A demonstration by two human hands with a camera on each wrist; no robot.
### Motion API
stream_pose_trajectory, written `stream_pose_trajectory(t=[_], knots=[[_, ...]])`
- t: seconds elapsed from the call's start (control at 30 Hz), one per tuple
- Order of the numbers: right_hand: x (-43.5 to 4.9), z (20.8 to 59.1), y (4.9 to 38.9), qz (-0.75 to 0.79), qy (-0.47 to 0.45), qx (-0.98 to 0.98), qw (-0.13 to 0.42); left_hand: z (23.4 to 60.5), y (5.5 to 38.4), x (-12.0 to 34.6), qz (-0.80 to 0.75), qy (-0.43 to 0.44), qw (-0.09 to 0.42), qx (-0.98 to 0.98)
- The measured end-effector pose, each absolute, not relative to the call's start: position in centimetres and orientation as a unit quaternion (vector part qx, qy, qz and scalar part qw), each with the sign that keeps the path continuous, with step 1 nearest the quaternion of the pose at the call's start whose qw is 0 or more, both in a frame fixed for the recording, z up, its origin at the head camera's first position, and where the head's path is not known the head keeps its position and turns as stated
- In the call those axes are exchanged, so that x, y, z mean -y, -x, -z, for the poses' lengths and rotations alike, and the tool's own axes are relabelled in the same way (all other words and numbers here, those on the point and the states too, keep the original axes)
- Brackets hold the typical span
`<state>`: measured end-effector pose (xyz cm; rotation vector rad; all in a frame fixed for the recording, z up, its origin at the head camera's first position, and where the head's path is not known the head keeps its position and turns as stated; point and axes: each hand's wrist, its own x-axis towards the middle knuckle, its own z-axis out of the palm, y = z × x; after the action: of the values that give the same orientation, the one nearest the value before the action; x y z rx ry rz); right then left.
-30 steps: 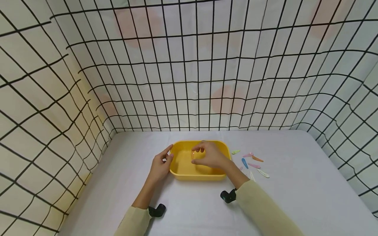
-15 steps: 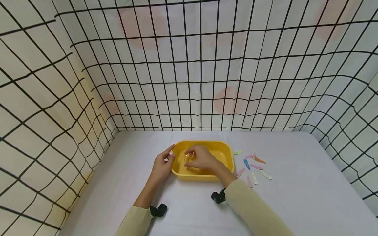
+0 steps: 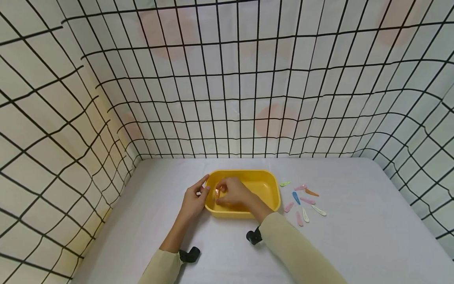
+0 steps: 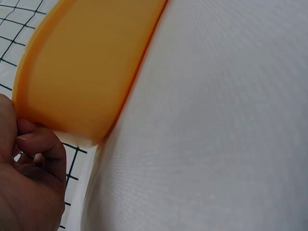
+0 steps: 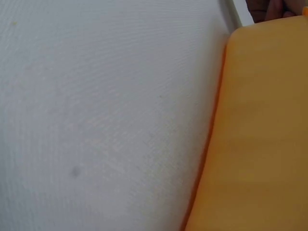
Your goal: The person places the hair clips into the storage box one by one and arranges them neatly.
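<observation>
A yellow plastic tray (image 3: 262,189) sits on the white table. At its left end my left hand (image 3: 193,201) holds the rim; in the left wrist view the fingers of that left hand (image 4: 36,178) are curled at the corner of the tray (image 4: 86,67). Inside the tray's left part, my right hand (image 3: 234,192) pinches a small orange hair clip (image 3: 217,193) between thumb and fingers, held on edge. Whether the clip touches the tray floor I cannot tell. The right wrist view shows the tray's outer side (image 5: 260,125), with the right hand out of sight.
Right of the tray lie several snap hair clips: a blue clip (image 3: 296,197), an orange clip (image 3: 311,192), a green clip (image 3: 285,184), a white clip (image 3: 319,210) and pink ones. A black wire grid (image 3: 239,98) surrounds the table's back and sides.
My right hand has moved left within the tray, carrying the orange hair clip towards the left end. More clips on the table show from behind the right arm. The left hand stays at the rim.
</observation>
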<state>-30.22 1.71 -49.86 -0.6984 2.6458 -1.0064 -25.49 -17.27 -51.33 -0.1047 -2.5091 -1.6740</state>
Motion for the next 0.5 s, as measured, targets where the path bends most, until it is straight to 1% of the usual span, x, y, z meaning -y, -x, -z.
stream_pose_trajectory(t=[0.5], knots=[[-1.28,49.49,29.57,0.316,0.233,-0.913,0.112,51.5,25.5,17.32,0.563,0.033,0.063,0.823]])
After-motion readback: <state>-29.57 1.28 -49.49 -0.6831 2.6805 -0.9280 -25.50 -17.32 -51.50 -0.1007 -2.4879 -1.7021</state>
